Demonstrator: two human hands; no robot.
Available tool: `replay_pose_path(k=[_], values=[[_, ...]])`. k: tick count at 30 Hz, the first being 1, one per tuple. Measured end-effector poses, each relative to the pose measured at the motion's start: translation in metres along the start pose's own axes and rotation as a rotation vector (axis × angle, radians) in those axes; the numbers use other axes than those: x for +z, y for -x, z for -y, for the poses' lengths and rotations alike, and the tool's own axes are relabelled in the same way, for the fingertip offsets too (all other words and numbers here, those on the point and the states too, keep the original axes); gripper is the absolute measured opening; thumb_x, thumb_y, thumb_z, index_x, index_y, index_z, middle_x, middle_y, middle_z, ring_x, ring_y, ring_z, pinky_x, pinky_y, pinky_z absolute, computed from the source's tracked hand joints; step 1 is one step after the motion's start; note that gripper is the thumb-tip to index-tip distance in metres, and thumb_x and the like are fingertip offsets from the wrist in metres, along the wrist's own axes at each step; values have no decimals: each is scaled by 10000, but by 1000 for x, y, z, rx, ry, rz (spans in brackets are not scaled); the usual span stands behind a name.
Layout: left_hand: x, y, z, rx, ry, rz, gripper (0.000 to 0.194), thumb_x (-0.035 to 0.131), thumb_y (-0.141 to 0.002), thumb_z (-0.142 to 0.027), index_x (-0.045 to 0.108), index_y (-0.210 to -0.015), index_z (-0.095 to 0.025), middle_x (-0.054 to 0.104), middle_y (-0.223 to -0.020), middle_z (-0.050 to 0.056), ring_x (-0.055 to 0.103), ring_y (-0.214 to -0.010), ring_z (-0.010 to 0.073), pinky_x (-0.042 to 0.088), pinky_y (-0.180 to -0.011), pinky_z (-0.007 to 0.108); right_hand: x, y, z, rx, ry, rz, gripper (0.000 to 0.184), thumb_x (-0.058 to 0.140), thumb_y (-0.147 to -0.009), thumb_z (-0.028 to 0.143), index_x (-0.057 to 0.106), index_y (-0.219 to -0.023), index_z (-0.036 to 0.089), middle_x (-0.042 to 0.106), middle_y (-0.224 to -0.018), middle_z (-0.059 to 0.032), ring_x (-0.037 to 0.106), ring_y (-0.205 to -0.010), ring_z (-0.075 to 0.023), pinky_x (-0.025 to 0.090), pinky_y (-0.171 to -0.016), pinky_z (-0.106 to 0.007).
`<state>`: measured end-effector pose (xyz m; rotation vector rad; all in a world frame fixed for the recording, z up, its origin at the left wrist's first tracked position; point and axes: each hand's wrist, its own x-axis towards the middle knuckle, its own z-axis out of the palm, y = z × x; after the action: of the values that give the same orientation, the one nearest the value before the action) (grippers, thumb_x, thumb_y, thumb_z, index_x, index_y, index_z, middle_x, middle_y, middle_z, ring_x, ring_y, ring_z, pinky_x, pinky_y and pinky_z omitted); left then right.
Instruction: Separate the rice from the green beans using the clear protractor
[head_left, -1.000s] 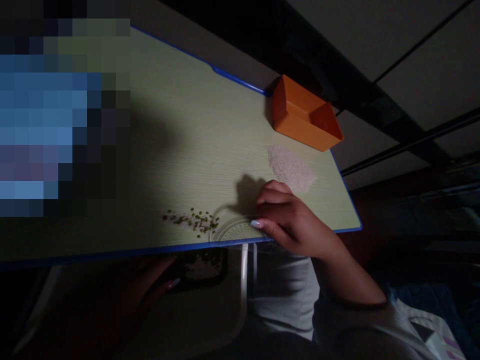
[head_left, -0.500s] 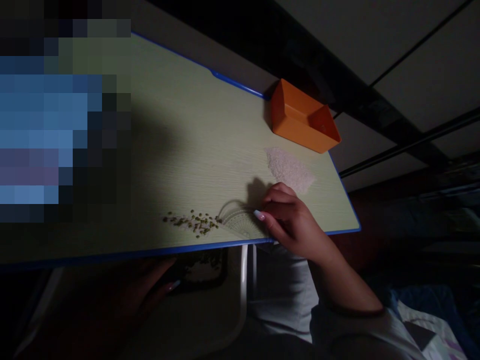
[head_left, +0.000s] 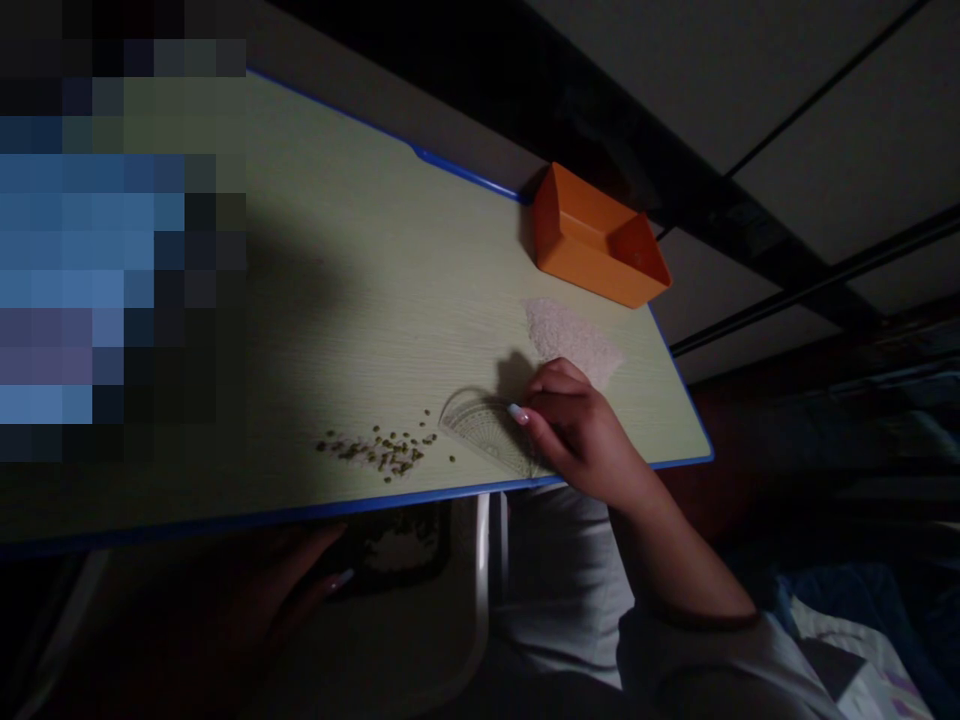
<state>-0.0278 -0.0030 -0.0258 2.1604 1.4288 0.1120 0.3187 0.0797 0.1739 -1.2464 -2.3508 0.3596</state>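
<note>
My right hand [head_left: 581, 425] grips a clear protractor [head_left: 480, 430] between thumb and curled fingers, low over the tabletop by its near edge. Just left of the protractor lies a loose patch of green beans [head_left: 386, 455] mixed with white grains; a few beans lie apart from the rest. Below the table edge, in shadow, my left hand [head_left: 296, 575] has its thumb and fingers around the left end of a dark tray [head_left: 444, 560]. Pale grains and some beans show inside the tray. Behind my right hand is a heap of white grains, like rice [head_left: 570, 335].
An orange open box [head_left: 600, 240] stands at the table's far right corner. The pale green table [head_left: 360, 330] has a blue rim. Beneath it are a chair [head_left: 484, 590] with a white frame and my legs. A blurred-out block covers the upper left.
The protractor has turned slightly in my right hand and sits apart from the main bean patch. A few beans now lie scattered near it. My left hand stays at the tray.
</note>
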Motion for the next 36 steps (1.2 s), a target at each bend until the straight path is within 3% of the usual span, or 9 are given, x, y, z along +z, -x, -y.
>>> replay_pose_path(k=[6,15,19,22,24,27,33,36], values=[[-1,-2,1,25,-80,7,512,326,-966,-625,547,-1414,-511,669,-1474,-17,667,-1302,371,540,-1134,675,0,-6,-10,47,119,-49,331,530,-1008,248,593,-687,199,603,-779,-65,545,-837,-219,441,-785,-387],[7,2,4,-4,-50,21,508,351,-971,-594,498,-1451,-513,626,-1523,-11,622,-1369,355,493,-1190,676,-23,-1,-55,241,362,-244,353,550,-955,237,492,-607,241,583,-703,-65,492,-799,-240,387,-736,-399],[9,3,5,0,-24,28,500,372,-976,-576,486,-1458,-510,596,-1553,-21,561,-1437,331,461,-1229,660,-28,2,-51,224,334,-263,356,533,-967,247,492,-614,244,590,-727,-69,495,-808,-242,383,-739,-402],[8,2,6,9,-24,29,493,369,-976,-593,463,-1458,-546,593,-1555,-56,584,-1415,317,479,-1215,652,-25,1,-34,168,251,-201,336,522,-997,270,543,-664,231,610,-769,-62,539,-831,-227,416,-764,-388],[6,1,5,7,-46,33,493,371,-972,-603,478,-1449,-544,614,-1535,-48,616,-1377,327,500,-1194,649,-21,-3,-22,108,160,-64,331,529,-1009,269,559,-683,217,627,-829,-71,552,-860,-220,432,-788,-383],[0,-1,2,6,-74,38,498,363,-969,-606,512,-1436,-521,643,-1505,-19,630,-1357,346,514,-1173,656,-14,-11,-11,43,84,24,330,522,-1027,281,573,-710,204,621,-849,-75,552,-900,-226,434,-831,-397],[-5,-2,-3,-10,-13,15,510,375,-950,-638,603,-1376,-475,679,-1461,-2,660,-1312,369,525,-1158,657,-9,-22,-7,-50,-7,106,323,538,-1034,320,603,-740,204,608,-852,-57,523,-887,-210,421,-840,-389],[-1,-1,0,2,-14,-8,498,378,-951,-643,583,-1384,-505,676,-1464,-23,649,-1326,376,515,-1164,668,-7,-25,-6,-50,12,79,305,535,-1033,321,609,-761,204,614,-855,-60,519,-887,-215,408,-831,-395]])
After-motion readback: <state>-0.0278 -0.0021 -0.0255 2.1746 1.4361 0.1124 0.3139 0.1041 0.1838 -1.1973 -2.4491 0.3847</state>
